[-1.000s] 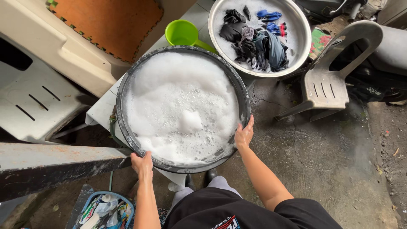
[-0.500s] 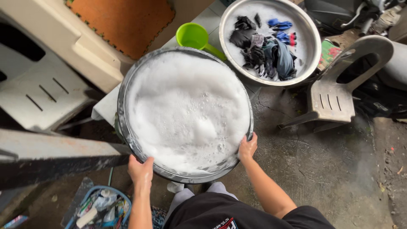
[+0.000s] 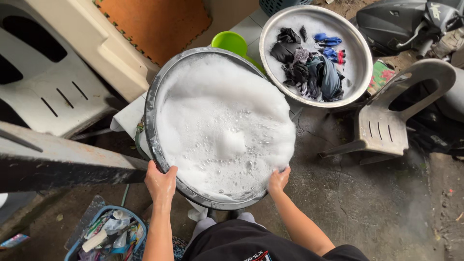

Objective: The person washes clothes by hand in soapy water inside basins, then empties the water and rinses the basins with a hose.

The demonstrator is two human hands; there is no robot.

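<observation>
Two bare hands grip one wide metal basin (image 3: 153, 104) at its near rim. Left hand (image 3: 160, 182) clasps the rim at the lower left, fingers curled over the edge. Right hand (image 3: 279, 180) clasps the rim at the lower right, fingertips over the lip and touching the suds. Both grips closed on the basin.

Basin contents: white foam (image 3: 224, 128) fills it nearly to the rim, bubbles visible near the middle; nothing below the surface can be made out. Whether the basin is resting on a support or lifted, cannot tell.

Surroundings: a second metal basin (image 3: 360, 53) sits beyond, to the right, apart from the first, holding a heap of dark wet clothes (image 3: 309, 67) with some blue pieces. A green plastic dipper (image 3: 231, 42) lies between the two basins, partly hidden by the foamy one. A grey plastic chair (image 3: 391, 121) stands on the cracked concrete floor (image 3: 367, 203) at right. A cream plastic chair (image 3: 53, 92) lies at left. A blue basket (image 3: 104, 237) of mixed items sits low at left, near the person's left arm.
</observation>
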